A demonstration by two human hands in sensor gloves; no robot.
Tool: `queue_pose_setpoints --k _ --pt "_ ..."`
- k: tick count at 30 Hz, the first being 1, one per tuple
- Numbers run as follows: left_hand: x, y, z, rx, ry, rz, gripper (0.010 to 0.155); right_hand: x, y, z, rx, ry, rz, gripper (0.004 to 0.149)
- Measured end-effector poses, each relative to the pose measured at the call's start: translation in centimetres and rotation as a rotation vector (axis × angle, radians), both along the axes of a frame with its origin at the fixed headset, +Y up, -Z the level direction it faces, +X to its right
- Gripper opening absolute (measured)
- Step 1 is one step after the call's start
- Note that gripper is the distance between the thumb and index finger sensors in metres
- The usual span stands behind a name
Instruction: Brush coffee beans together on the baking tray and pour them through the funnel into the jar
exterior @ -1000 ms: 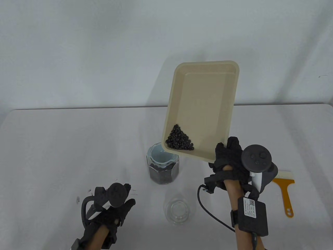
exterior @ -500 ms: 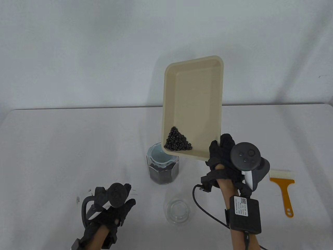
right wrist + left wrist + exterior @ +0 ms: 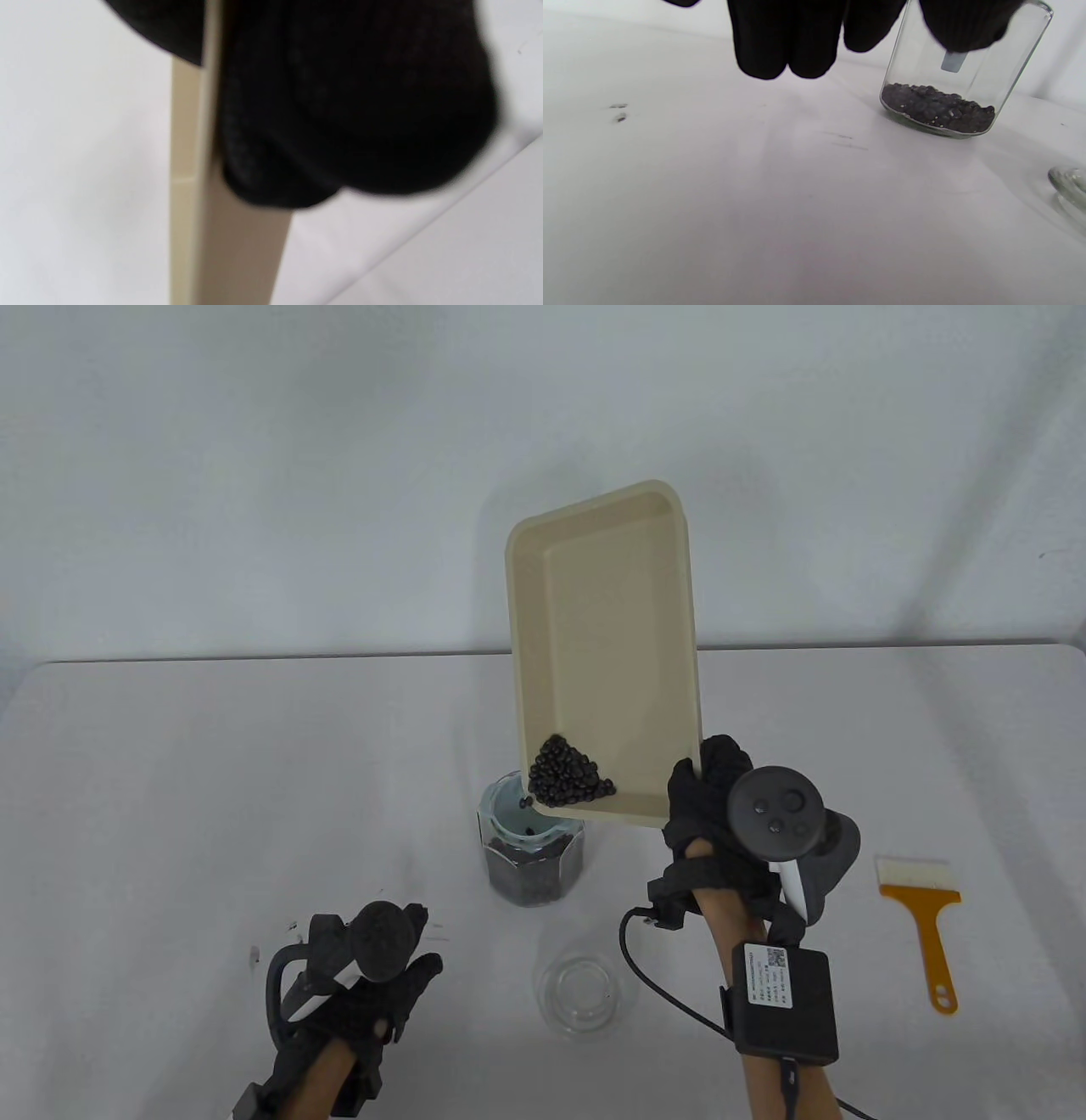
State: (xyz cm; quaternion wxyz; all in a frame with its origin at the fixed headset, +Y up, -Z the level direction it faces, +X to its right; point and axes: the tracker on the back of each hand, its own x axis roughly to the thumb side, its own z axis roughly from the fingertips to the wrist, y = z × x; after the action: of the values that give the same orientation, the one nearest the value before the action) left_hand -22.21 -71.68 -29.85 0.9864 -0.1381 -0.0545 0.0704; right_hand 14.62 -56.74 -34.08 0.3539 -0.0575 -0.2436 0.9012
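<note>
While the right hand (image 3: 708, 797) pinches the stiff, light baking tray (image 3: 607, 645) by its near corner, coffee beans (image 3: 568, 780) roll freely; left hand (image 3: 373, 984) idle, fingers relaxed.

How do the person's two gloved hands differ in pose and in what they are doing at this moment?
The right hand is raised and grips the baking tray by its corner, tilted over the jar; the left hand holds nothing, fingers relaxed, low over the table. Both wear black gloves with trackers.

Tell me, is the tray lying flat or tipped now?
Tipped. The right hand holds the tray steeply raised, one corner low over the funnel in the jar, where the beans have gathered.
</note>
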Motion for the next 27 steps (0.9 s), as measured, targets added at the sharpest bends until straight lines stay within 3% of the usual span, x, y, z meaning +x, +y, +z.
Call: queue_pose_setpoints --k 27 --pt "0.0 0.0 0.1 0.004 -0.002 0.001 0.071 -1.4 1.2 0.1 0.047 0.002 0.098 0.03"
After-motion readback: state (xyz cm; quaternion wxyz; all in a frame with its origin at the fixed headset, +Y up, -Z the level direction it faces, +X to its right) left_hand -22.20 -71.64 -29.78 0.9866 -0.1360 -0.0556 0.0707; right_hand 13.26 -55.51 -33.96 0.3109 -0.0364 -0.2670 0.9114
